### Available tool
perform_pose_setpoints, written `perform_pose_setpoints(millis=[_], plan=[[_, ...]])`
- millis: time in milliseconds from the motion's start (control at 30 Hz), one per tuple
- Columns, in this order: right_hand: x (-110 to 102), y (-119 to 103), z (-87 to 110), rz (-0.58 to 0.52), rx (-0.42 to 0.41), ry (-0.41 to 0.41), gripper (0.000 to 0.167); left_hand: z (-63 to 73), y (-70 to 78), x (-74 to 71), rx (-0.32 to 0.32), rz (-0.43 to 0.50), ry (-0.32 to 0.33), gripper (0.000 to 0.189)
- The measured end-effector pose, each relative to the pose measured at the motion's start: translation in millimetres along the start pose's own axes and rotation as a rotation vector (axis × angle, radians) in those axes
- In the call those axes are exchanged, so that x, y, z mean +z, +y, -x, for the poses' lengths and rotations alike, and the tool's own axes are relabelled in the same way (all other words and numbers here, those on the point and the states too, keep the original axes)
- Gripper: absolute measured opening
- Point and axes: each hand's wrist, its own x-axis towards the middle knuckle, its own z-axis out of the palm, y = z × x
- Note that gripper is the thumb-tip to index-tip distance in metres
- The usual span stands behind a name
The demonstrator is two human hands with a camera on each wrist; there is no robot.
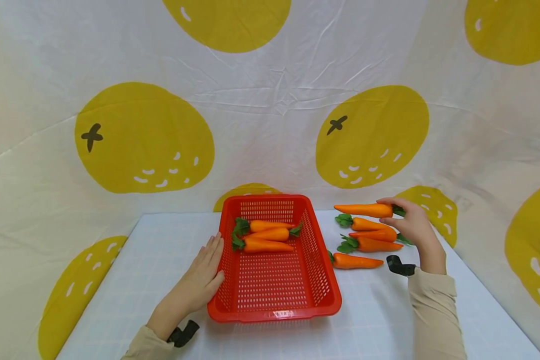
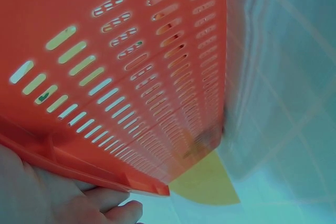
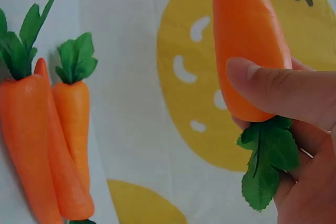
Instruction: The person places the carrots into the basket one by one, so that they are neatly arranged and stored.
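A red plastic basket point(image 1: 274, 316) with slotted walls stands on the table, with three orange carrots lying in its far half, one of them the front carrot point(image 1: 267, 245). My left hand point(image 1: 202, 272) rests along the basket's left rim with its fingers extended. In the left wrist view its fingers point(image 2: 107, 199) lie against that rim. To the right of the basket, my right hand point(image 1: 411, 220) pinches a carrot point(image 1: 362, 210) by its thick end, between thumb and fingers. Green leaves point(image 3: 265, 163) hang below this grip. Several other carrots point(image 1: 380, 244) lie beneath and nearer than the held one.
The light table point(image 1: 130, 280) carries a faint grid pattern. Behind it hangs a white cloth point(image 1: 261, 140) printed with large yellow fruit. One loose carrot point(image 1: 357, 261) lies close to the basket's right wall.
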Motion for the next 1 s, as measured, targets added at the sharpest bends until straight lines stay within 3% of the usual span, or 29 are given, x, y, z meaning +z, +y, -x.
perform_pose_setpoints(millis=[533, 1000], plan=[[12.2, -66.9, -25.4, -0.006, -0.219, -0.012, 0.041, -0.6, -1.2, 0.2, 0.000, 0.000, -0.005, 0.071], [40.2, -125.6, -38.0, 0.017, -0.407, -0.144, 0.041, -0.3, 0.0, -0.6, 0.008, 0.001, 0.006, 0.071]])
